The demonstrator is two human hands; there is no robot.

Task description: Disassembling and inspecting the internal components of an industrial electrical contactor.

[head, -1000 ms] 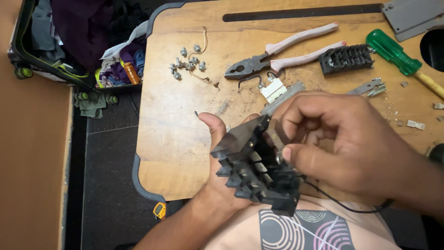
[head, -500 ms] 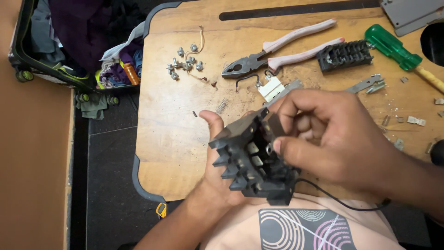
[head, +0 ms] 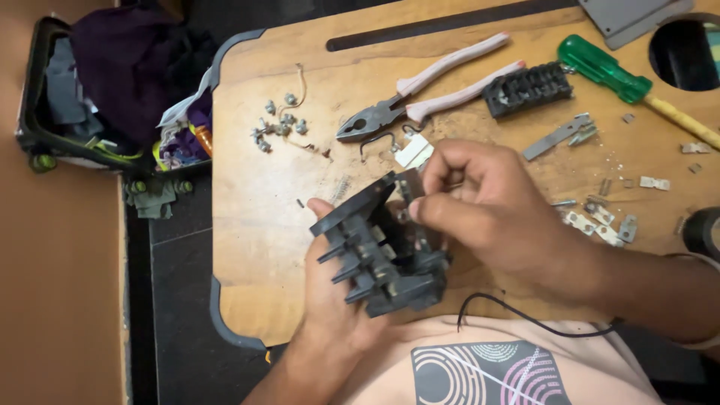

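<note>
My left hand [head: 330,296] cradles a black plastic finned housing [head: 379,251] from below, tilted above the front edge of the wooden lap table [head: 255,225]. My right hand [head: 499,210] reaches over the top of the housing, thumb and fingers pinched on a small part inside its upper end; the part itself is mostly hidden by the fingers. A thin black wire [head: 525,319] trails under my right forearm.
On the table lie pliers with pale handles [head: 420,94], a green-handled screwdriver [head: 611,71], a second black block [head: 529,88], a cluster of small screws [head: 277,126], a white clip [head: 414,152] and scattered metal contacts [head: 604,221]. An open bag of clothes [head: 112,82] sits on the floor at left.
The housing has turned slightly in my left hand, and my right hand's fingers have shifted to its upper end. Tools on the table have not moved.
</note>
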